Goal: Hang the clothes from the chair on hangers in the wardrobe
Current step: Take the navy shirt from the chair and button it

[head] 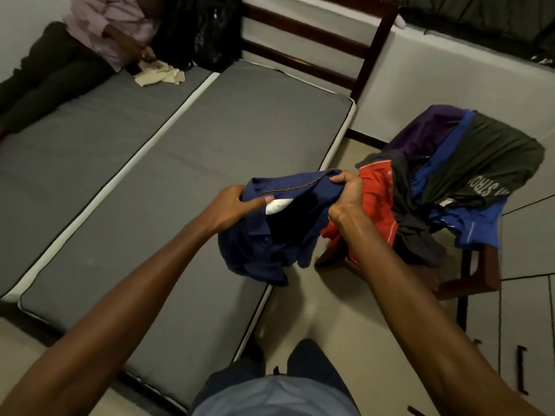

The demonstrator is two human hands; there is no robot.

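Note:
A navy blue polo shirt (270, 235) with a white neck label hangs bunched between my hands, in the air over the bed's edge. My left hand (231, 205) grips its collar side and my right hand (345, 193) grips the other side near the top hem. To the right stands a dark wooden chair (468, 280) heaped with clothes: a red garment (375, 199), a dark olive shirt with white lettering (486, 163), a bright blue one (474, 229), a purple one (426, 130) and a dark grey one (417, 235). No hanger or wardrobe is in view.
Two grey mattresses (180, 190) lie side by side on a wooden bed frame (330, 43) at left. A person in a pink shirt (99, 34) sits at the far corner beside black bags (204, 31) and a cream cloth (162, 75). Tiled floor (375, 325) lies between bed and chair.

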